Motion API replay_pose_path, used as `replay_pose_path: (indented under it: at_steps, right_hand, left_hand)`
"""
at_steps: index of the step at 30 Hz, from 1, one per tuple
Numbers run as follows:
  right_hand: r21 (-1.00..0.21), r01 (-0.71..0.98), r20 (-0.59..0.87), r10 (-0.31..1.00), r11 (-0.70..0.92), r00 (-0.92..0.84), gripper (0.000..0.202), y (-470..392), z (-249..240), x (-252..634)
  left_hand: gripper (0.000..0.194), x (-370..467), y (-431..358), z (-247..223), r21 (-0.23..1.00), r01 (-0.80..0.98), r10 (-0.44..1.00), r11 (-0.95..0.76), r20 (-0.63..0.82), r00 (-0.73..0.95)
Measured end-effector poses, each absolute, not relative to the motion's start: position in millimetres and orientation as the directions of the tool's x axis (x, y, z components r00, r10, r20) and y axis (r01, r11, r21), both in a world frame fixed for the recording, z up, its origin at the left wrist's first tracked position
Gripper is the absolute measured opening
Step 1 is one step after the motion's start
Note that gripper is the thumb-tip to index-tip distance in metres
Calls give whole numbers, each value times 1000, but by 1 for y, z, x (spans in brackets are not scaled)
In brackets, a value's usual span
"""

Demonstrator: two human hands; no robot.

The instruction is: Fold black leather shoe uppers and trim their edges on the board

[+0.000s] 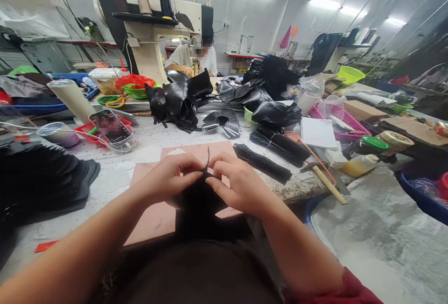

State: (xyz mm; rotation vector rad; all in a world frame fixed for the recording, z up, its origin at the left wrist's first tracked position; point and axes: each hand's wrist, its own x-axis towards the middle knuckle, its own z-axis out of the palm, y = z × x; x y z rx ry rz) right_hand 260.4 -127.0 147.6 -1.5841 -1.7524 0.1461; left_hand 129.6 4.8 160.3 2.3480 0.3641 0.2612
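Note:
My left hand (178, 173) and my right hand (238, 182) meet at the top edge of a black leather piece (198, 199). Thumb and fingers of each hand are pinched on that edge, a short way apart. Between them a thin dark strip (208, 154) sticks up; I cannot tell whether it is joined to the piece. The lower part of the leather merges with dark material near my body. Beneath it lies a pink board (152, 227), partly covered by my hands and the leather.
Black strip bundles (262, 161) lie right of the board, near a wooden-handled hammer (329, 185). At left stands a stack of black pieces (42, 178). Shiny black leather parts (182, 98) are heaped ahead, before a sewing machine (150, 28). Behind it sits another person (208, 59).

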Motion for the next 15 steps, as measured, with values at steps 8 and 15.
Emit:
replay_pose_path:
  at_steps: [8,15]
  right_hand:
    - [-660,709,464,877,248,125,22,-120,143,263]
    - [-596,762,472,879,256,74,17,-120,145,265]
  left_hand:
    - [21,133,4,164,745,200,319,-637,19,947]
    - [24,136,7,168,733,159,247,-661,13,969]
